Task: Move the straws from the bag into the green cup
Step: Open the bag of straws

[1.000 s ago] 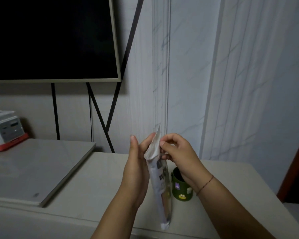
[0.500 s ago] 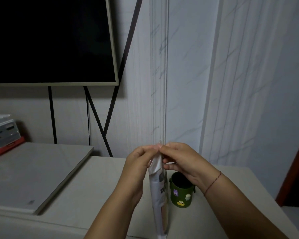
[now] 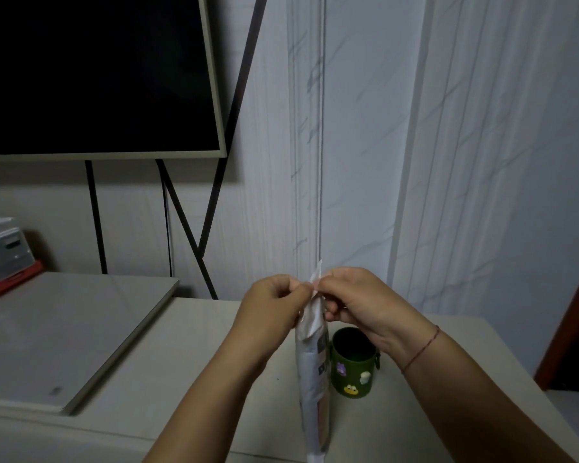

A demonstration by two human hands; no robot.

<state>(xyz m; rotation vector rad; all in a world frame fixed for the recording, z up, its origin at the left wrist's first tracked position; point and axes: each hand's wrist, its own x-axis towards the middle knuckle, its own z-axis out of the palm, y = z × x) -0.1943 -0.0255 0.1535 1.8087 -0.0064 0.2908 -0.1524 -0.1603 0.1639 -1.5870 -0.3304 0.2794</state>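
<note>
Since the earlier frame our left hand (image 3: 274,305) closed in: both hands' fingers pinch the upright bag (image 3: 311,369) top, right hand (image 3: 355,299) opposite, to open it beside the green cup (image 3: 353,365) on the counter (image 3: 181,362).

Hidden and cropped parts, head view.
The tall white plastic bag (image 3: 313,379) runs past the bottom edge; its contents cannot be made out and its dark print is too blurred to read. It covers the left side of the dark green sticker-decorated cup (image 3: 353,365). The grey box on a red base (image 3: 4,255) is cut by the left edge.
</note>
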